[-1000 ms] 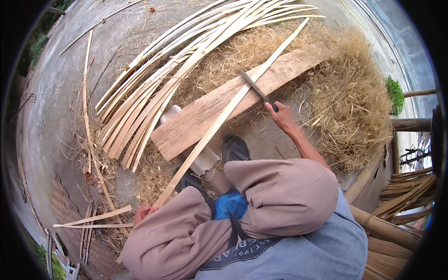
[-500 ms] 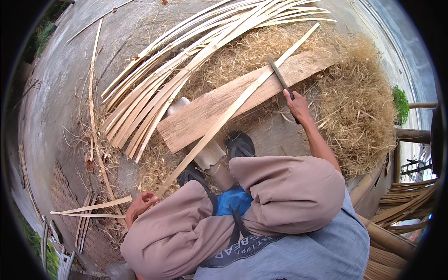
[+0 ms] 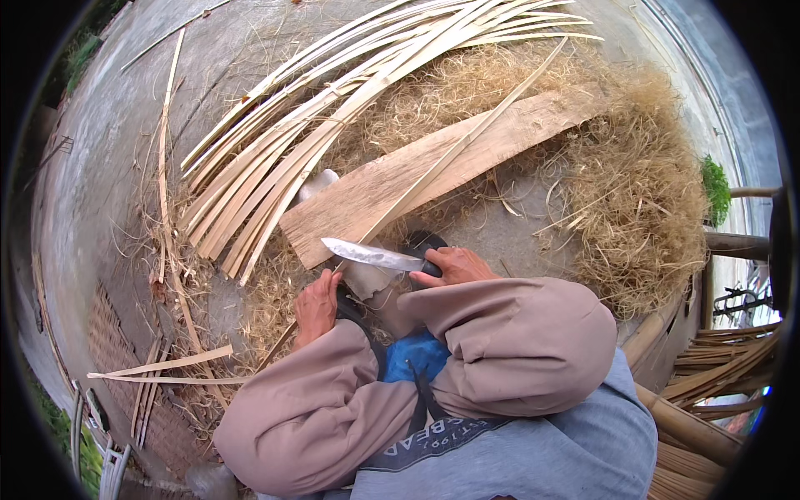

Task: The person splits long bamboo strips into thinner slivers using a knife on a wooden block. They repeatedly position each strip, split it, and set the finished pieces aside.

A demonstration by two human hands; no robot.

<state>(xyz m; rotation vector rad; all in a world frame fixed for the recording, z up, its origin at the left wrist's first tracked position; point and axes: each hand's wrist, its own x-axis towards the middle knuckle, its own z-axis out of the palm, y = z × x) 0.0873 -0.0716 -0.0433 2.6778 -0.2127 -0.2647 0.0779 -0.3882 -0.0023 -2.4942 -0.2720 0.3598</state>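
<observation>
My right hand (image 3: 460, 267), in front of my right knee, is closed round the dark handle of a knife (image 3: 368, 253). Its broad, stained blade points left and lies across a long pale bamboo strip (image 3: 467, 140). Near the blade's tip, my left hand (image 3: 317, 305) is closed round the lower part of that strip, whose tail slants down past my left knee. The strip's far part crosses a wooden plank (image 3: 400, 187) and looks narrow, as if seen on edge. The blade hides a short stretch of it.
A fan of split bamboo strips (image 3: 292, 146) lies beyond the plank. Curly shavings (image 3: 642, 192) are heaped at the right. Loose strips (image 3: 167, 367) rest on the left by a woven mat (image 3: 112, 358). Bamboo poles (image 3: 692, 425) and bundled strips (image 3: 725, 358) stand at my right.
The knife has come from the plank's far right down to my knees, its blade now pointing left. My left hand has moved up and right along the strip, which has turned narrower to view.
</observation>
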